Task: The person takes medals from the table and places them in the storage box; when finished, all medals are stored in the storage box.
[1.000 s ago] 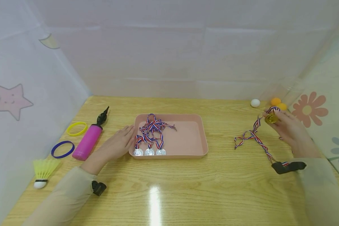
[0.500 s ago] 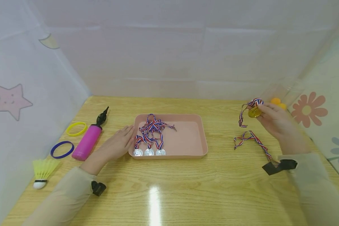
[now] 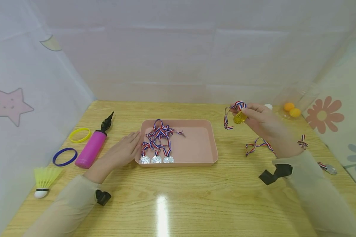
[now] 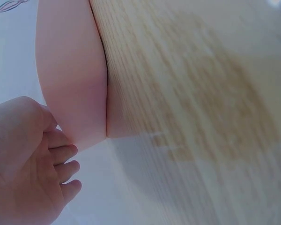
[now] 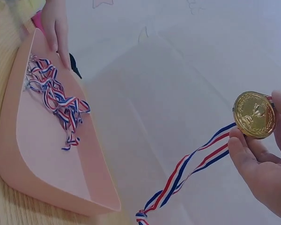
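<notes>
Head view: gold medal [image 3: 239, 118] ribbon partly behind R hand [image 3: 264, 123].

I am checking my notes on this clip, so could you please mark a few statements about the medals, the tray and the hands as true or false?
1. The right hand pinches a gold medal. True.
2. The pink tray holds five silver medals. False: three silver medals lie in it.
3. The left hand rests against the tray's left side. True.
4. The gold medal's ribbon lies inside the tray. False: it trails over the table, right of the tray.
5. The pink pump lies right of the tray. False: left.
</notes>
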`<state>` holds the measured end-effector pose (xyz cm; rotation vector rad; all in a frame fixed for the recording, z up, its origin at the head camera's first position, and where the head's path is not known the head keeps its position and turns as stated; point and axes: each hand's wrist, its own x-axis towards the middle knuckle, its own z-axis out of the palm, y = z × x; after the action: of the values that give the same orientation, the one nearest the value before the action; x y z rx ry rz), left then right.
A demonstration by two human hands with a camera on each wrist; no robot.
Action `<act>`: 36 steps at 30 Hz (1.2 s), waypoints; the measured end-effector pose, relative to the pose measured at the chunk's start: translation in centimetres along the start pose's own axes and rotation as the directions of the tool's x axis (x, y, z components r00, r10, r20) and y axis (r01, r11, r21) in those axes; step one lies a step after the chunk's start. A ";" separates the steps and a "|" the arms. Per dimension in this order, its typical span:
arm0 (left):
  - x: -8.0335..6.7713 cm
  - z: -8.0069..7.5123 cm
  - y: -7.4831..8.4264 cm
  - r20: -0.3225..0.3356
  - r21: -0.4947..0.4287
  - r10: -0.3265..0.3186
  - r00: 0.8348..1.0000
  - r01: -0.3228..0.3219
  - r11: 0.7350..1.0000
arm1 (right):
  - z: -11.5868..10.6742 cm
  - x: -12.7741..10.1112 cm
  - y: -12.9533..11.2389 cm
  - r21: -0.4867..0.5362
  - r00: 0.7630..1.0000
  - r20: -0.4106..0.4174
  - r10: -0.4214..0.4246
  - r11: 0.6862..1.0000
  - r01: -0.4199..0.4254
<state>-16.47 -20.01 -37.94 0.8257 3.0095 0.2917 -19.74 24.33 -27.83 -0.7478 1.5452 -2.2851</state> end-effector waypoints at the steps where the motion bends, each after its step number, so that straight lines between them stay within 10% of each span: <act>1: 0.0 0.0 0.0 -0.001 0.002 0.000 1.000 0.000 1.000 | 0.5 0.3 0.2 -0.021 1.000 -0.004 0.008 1.000 -0.008; 26: -0.1 0.1 -0.2 0.020 0.001 -0.012 1.000 0.012 1.000 | 6.8 8.8 9.2 -0.154 0.965 -0.126 0.229 0.957 -0.247; 36: 0.0 0.0 -0.1 0.000 0.001 -0.001 1.000 0.001 1.000 | 6.4 7.9 13.3 -0.564 0.912 -0.161 0.378 0.723 -0.399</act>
<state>-16.53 -20.05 -37.97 0.8249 3.0100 0.2907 -23.38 10.26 -36.14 -0.4407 2.2188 -1.5161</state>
